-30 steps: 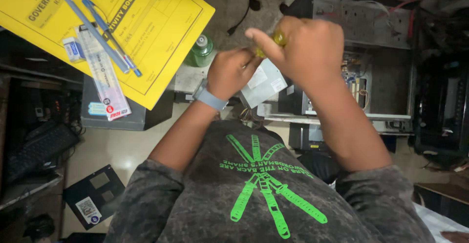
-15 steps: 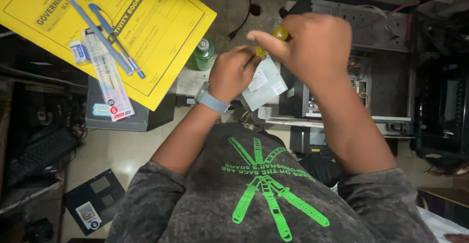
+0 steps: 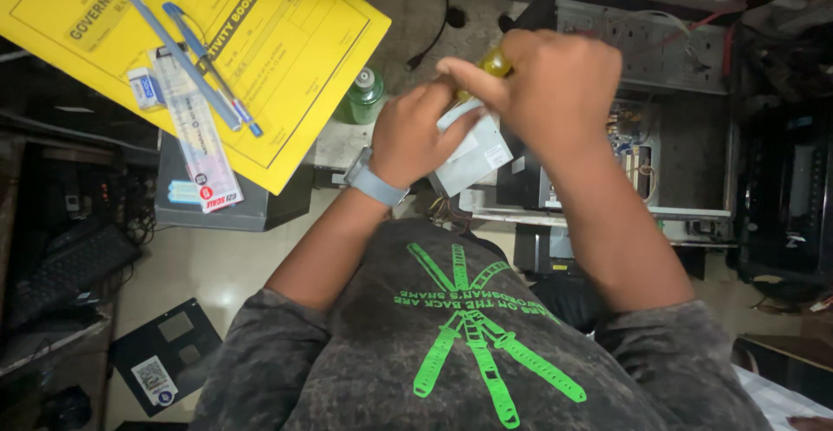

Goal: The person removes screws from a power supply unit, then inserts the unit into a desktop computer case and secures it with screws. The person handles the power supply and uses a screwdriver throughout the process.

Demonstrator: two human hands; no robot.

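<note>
Since a moment ago the hands have barely shifted, the right hand [image 3: 555, 93] creeping a touch lower over the small grey metal box [image 3: 473, 153], the yellow book and pens beside them lying where they were; the left hand [image 3: 416, 136], a grey watch [image 3: 375, 184] on its wrist, is wrapped round the near side of the box and holds it up off the desk, fingers closed on its edge; the right hand is closed tight around a yellow-handled screwdriver [image 3: 495, 62], only the butt of the handle showing above the knuckles, the shaft and tip hidden behind the hand, so I cannot tell where the tip sits; the box lies just under and between the two hands, its pale labelled face tilted towards the person, touching the left palm and apparently pressed by the right; behind them stands an open computer case [image 3: 659, 93] with wires showing, a green bottle [image 3: 364, 93] near the left hand, and the yellow book [image 3: 286, 58] with two blue pens [image 3: 204, 62] and a ruler [image 3: 195, 140] well to the left; to my eye the risk is the hidden tip slipping off, since the box is held in the air, not braced; it could jab the left fingers or knock the box loose
</note>
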